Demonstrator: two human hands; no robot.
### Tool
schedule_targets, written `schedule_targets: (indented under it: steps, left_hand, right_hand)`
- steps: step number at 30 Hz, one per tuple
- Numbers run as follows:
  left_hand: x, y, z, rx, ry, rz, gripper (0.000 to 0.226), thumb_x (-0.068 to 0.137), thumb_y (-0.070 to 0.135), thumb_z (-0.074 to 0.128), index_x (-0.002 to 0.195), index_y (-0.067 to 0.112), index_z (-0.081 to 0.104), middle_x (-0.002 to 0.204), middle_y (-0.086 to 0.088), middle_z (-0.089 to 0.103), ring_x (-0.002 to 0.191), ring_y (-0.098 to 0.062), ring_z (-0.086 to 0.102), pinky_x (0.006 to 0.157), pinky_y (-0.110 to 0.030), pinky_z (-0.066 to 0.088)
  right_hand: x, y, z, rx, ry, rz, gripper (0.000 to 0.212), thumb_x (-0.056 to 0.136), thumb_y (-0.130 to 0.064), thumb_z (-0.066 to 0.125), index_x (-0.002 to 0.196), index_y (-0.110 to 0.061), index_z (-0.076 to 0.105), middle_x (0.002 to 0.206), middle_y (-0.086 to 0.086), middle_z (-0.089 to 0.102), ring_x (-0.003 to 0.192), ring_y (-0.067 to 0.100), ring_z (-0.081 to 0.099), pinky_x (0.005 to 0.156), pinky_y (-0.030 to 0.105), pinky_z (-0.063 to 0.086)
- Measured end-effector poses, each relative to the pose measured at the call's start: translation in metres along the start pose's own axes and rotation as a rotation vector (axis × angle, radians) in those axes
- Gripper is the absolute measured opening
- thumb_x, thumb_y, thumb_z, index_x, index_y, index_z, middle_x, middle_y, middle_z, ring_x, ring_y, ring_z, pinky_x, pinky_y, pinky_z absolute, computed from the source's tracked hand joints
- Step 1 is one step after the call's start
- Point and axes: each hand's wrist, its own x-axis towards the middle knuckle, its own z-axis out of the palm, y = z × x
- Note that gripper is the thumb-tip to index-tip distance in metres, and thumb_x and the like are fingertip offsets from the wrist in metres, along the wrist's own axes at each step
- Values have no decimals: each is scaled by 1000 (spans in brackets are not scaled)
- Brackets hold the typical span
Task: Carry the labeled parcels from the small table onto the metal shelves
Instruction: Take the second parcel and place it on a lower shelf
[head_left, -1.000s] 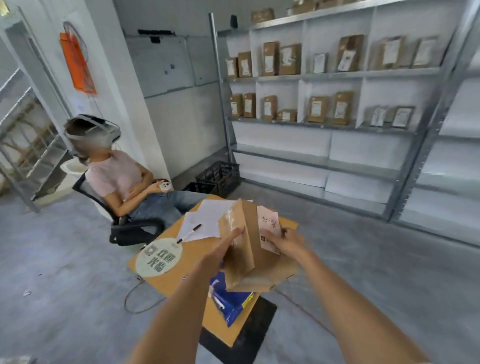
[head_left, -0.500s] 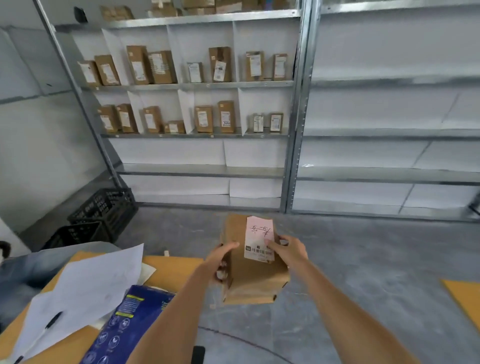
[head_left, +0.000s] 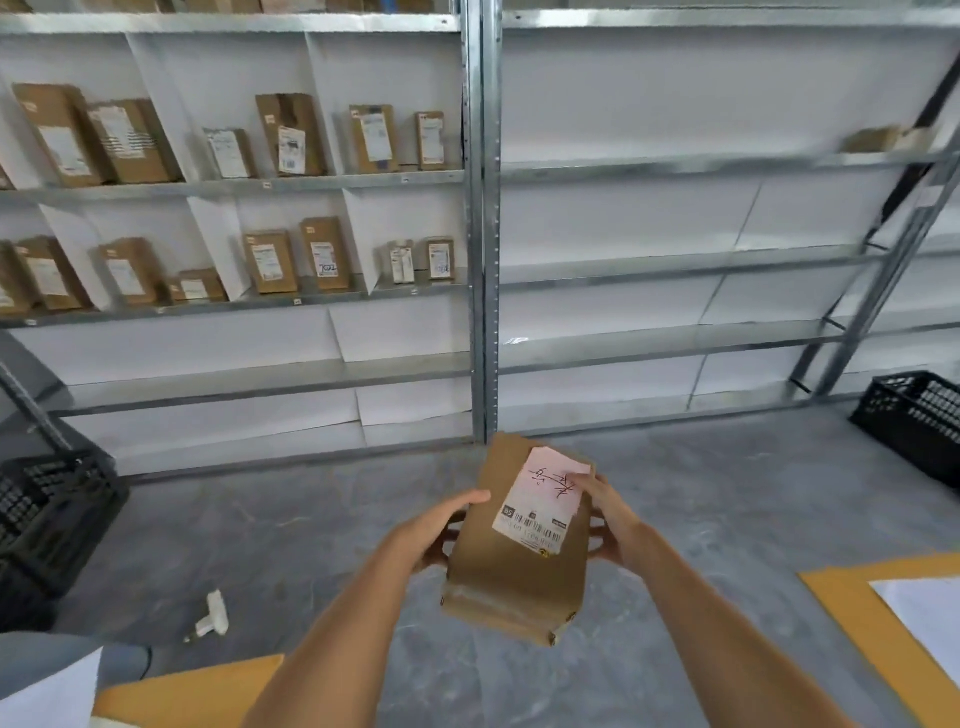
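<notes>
A brown cardboard parcel (head_left: 511, 566) with a pink-white barcode label on top is held in front of me, above the grey floor. My left hand (head_left: 447, 530) grips its left side and my right hand (head_left: 608, 525) grips its right edge, thumb on the label. Ahead stand the metal shelves (head_left: 478, 208). The left bay holds several labeled parcels (head_left: 291, 135) upright on two levels. The right bay's shelves are mostly bare. A corner of the small yellow table (head_left: 187, 696) shows at the bottom left.
Black plastic crates stand on the floor at the left (head_left: 47, 519) and at the right (head_left: 919, 415). A small white object (head_left: 213, 616) lies on the floor. Another yellow tabletop with white paper (head_left: 893, 618) is at the lower right.
The view has swung right and closer to the shelves, leaving the table and the seated person behind. The parcel stays in both hands, now with its label face up.
</notes>
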Motion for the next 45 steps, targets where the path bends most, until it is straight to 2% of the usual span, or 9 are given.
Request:
schedule_targets:
  steps: [6, 11, 15, 18, 21, 24, 29, 33, 45]
  left_hand:
    - [76, 63, 43, 89, -71, -32, 69, 49, 59, 74, 99, 13, 67, 87, -4, 67, 77, -20, 60, 66, -28, 46]
    - [148, 112, 76, 173, -62, -21, 96, 43, 68, 78, 117, 7, 67, 107, -12, 68, 89, -24, 60, 72, -32, 47]
    - [173, 144, 115, 220, -45, 12, 56, 60, 63, 69, 99, 23, 71, 103, -7, 73, 88, -22, 65, 83, -33, 49]
    - [193, 160, 138, 272, 7, 108, 21, 84, 48, 60, 93, 30, 68, 98, 3, 70, 88, -16, 61, 84, -33, 45]
    - [223, 171, 159, 287, 112, 158, 34, 86, 42, 62, 113, 21, 61, 115, -5, 62, 96, -19, 55, 70, -29, 46]
    - [252, 179, 188, 246, 158, 116, 66, 86, 49, 59, 136, 9, 45, 137, -10, 52, 115, -27, 55, 89, -38, 51]
    - [301, 203, 225, 167, 66, 119, 55, 89, 43, 59, 127, 6, 43, 122, -13, 59, 103, -31, 61, 87, -48, 56]
    - [356, 236, 237, 169, 46, 169, 57, 83, 38, 69, 111, 13, 26, 122, -11, 54, 115, -32, 57, 95, -49, 51]
    - [530, 354, 281, 291, -129, 300, 63, 81, 31, 71, 136, 21, 43, 121, -3, 60, 107, -22, 58, 87, -32, 46]
  right_hand:
    - [58, -22, -68, 161, -5, 18, 68, 63, -50, 77, 117, -18, 53, 100, 17, 63, 83, 29, 62, 64, 36, 52]
    - [99, -57, -136, 187, 34, -25, 30, 76, -42, 69, 86, -21, 51, 45, -9, 57, 35, 8, 53, 47, 22, 46]
    - [115, -78, -175, 251, 197, -35, 34, 70, -41, 73, 92, -22, 56, 80, 4, 58, 65, 24, 55, 61, 34, 50]
    - [127, -85, -199, 344, 343, -40, 40, 63, -39, 76, 91, -23, 52, 80, 4, 48, 53, 20, 48, 53, 30, 44]
    - [142, -89, -219, 448, 489, -75, 32, 72, -32, 73, 92, -22, 50, 87, 2, 48, 79, 23, 47, 68, 40, 43]
    - [158, -94, -231, 509, 611, -123, 31, 70, -34, 73, 76, -22, 46, 86, 3, 52, 74, 20, 45, 69, 41, 42]
    - [178, -112, -260, 244, 692, -160, 46, 71, -43, 73, 104, -20, 51, 99, 7, 56, 89, 24, 52, 70, 32, 40]
    - [207, -126, -308, 18, 618, -133, 52, 75, -43, 73, 118, -24, 51, 102, 10, 64, 93, 25, 58, 71, 31, 42]
    - [340, -211, -406, -157, 786, 1, 50, 72, -44, 72, 97, -3, 61, 90, 10, 65, 76, 22, 61, 68, 31, 49]
